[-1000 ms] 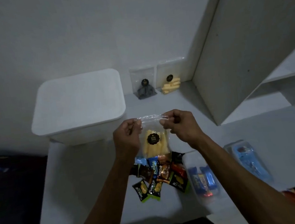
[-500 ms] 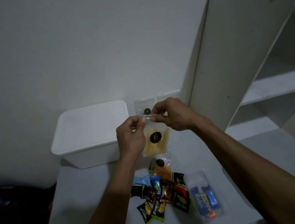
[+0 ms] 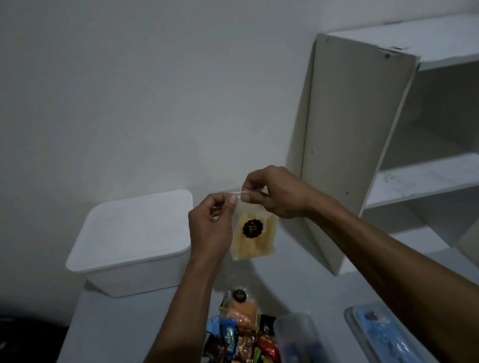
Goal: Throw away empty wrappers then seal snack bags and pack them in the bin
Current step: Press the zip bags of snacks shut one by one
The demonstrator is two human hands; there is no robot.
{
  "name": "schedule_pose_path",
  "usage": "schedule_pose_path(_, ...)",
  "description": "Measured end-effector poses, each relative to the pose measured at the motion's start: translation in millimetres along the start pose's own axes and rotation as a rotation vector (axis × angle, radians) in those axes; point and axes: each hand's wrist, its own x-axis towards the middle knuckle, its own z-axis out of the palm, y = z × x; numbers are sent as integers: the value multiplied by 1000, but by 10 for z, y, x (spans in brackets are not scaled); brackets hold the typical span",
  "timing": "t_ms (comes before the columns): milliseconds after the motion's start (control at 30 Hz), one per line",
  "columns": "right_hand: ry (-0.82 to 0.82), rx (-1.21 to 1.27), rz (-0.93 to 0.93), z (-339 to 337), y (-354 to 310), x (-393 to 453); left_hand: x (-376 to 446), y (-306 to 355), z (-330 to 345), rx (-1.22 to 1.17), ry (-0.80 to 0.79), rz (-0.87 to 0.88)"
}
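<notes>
A clear zip bag of yellow snack sticks (image 3: 252, 235) with a round black label hangs in the air above the table. My left hand (image 3: 212, 224) pinches its top strip at the left end. My right hand (image 3: 275, 193) pinches the same strip further right. The white bin (image 3: 132, 247) with its lid on stands to the left of the hands. On the table below lies another clear bag with orange snacks (image 3: 242, 309) and a pile of several small candy wrappers (image 3: 240, 354).
A white table (image 3: 116, 344) carries everything. A clear tray with blue packs (image 3: 301, 350) and a second one (image 3: 384, 338) lie at the front right. A white shelf unit (image 3: 357, 150) stands at the right against the wall. Dark floor lies off the table's left edge.
The view tilted upward, so the table and bin sit lower in frame. Both hands lifted the bag and moved closer together along its top strip. The two bags against the wall are hidden now.
</notes>
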Motion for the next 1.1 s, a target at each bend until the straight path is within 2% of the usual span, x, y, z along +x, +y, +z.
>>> schedule_pose_path(167, 33, 107, 13, -150, 169, -75, 27, 59, 121, -14, 63, -7)
schedule_pose_path(300, 97, 118, -3, -217, 233, -92, 16, 129, 208, -17, 34, -6)
schedule_pose_path(500, 82, 163, -25, -323, 142, -45, 97, 192, 265, -12, 64, 30)
schedule_pose_path(967, 114, 524, 140, -155, 200, -69, 146, 161, 185, -77, 78, -16)
schedule_pose_path(1100, 137, 559, 183, -122, 190, -71, 163, 138, 138, -66, 69, -15)
